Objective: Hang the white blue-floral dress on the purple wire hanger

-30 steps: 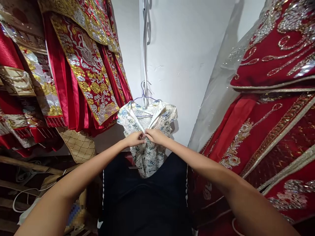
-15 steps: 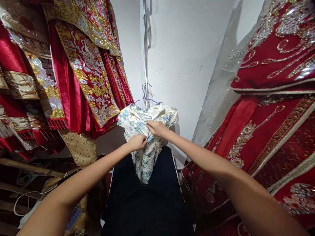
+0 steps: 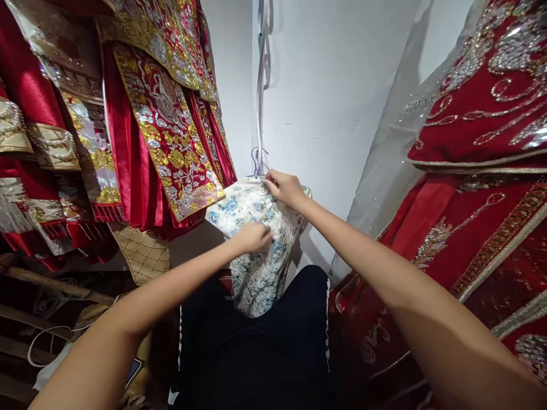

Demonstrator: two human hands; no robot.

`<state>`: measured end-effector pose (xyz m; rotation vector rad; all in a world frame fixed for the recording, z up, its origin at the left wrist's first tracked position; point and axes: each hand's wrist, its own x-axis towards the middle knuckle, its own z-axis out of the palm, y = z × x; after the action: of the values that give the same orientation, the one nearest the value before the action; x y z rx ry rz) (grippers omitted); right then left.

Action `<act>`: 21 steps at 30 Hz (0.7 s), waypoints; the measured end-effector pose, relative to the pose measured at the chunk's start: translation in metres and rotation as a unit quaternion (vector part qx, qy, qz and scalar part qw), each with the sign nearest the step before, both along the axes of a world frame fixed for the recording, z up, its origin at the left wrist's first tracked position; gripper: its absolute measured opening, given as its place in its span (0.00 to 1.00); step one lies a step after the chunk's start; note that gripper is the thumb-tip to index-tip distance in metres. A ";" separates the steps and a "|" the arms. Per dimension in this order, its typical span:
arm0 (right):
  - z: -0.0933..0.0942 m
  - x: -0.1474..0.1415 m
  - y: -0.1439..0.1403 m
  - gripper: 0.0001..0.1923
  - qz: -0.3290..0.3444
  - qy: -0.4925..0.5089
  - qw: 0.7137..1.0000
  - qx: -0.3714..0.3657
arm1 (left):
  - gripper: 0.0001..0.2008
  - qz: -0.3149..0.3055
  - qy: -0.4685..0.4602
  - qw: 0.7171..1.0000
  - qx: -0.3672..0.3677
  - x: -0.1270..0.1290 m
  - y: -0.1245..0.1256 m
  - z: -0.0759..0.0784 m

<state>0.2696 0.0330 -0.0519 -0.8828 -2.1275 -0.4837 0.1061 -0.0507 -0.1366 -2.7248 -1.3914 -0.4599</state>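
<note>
Hanging floral dress (image 3: 256, 267) under both hands

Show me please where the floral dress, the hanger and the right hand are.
floral dress (image 3: 256, 273): head view, lower front panel.
hanger (image 3: 257, 161): head view, wire hook above the collar.
right hand (image 3: 285, 188): head view, back of the hand.

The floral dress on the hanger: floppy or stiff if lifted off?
Probably floppy: the floral dress drapes in folds under the left hand. Its sheen hints it may slip off the hanger near the right hand.
</note>
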 end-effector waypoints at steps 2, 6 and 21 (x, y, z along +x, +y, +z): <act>-0.002 0.008 -0.001 0.11 -0.010 -0.005 1.000 -0.001 | 0.18 0.022 -0.093 0.994 0.055 -0.015 0.012 0.024; -0.011 0.015 -0.001 0.12 -0.034 -0.019 0.999 -0.014 | 0.21 0.005 -0.275 0.951 0.141 -0.032 0.037 0.070; -0.065 -0.011 -0.002 0.14 -0.026 -0.179 0.981 -0.063 | 0.11 0.058 -0.425 0.898 0.101 -0.048 0.082 0.109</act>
<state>0.2583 0.0313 -0.1171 -0.9828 -2.4904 -0.5740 0.0578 0.0317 -0.0280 -2.3025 -1.4819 -1.8175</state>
